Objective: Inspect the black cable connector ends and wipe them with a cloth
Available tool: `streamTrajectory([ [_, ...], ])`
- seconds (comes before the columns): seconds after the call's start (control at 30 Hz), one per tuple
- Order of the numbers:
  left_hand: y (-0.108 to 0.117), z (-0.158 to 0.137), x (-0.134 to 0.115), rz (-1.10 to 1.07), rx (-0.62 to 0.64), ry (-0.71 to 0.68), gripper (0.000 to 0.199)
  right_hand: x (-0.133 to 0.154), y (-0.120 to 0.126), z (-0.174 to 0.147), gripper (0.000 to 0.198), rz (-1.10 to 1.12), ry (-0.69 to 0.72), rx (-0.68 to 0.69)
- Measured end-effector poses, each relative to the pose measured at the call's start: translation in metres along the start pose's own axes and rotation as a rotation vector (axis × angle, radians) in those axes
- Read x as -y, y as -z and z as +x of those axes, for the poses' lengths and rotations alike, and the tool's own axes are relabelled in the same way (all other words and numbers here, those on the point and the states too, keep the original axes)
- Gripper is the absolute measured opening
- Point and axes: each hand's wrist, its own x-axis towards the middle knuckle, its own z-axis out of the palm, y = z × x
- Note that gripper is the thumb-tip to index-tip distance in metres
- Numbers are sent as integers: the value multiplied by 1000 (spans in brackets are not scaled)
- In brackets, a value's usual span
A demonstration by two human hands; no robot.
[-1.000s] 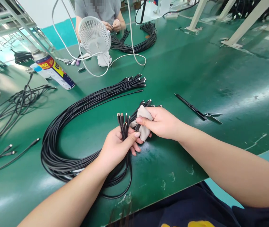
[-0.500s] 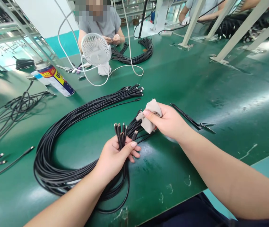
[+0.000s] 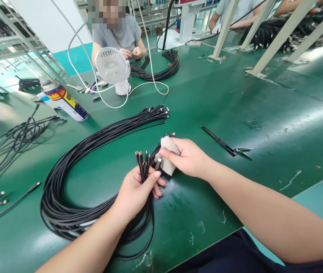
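Black cables [image 3: 56,170], partly hidden behind pale cloth [image 3: 168,166]

The green surface [image 3: 207,216] is smooth and glossy, scuffed with pale, rough-looking marks along its near edge. The black cables [image 3: 50,185] have a smooth, faintly shiny, plastic-looking sheath and end in bright metal connectors [image 3: 140,154]. The off-white cloth [image 3: 168,145] looks matt (and creased, too). Toward the far edge, the white fan [image 3: 112,65] is smooth plastic; the spray can [image 3: 66,101] looks like glossy printed metal.
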Motion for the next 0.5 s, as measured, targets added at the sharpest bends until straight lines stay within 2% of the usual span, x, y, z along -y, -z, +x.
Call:
streamTrajectory([
  [0.2, -3, -4, -1, 82, 110, 12, 31, -2, 18, 9, 16, 150, -17, -380],
  [0.3, -6, -14, -3, 196, 272, -4, 27, -10, 28, 13, 19, 107, 11, -551],
  [0.4, -7, -26, -7, 453, 454, -82, 20, -21, 40, 18, 23, -18, 26, -647],
  [0.43, -8, -29, -9, 535, 504, -112, 28, -24, 45, 20, 25, -66, 32, -689],
  [0.5, -10, -35, -13, 671, 589, -162, 58, -32, 53, 25, 29, -164, 31, -779],
])
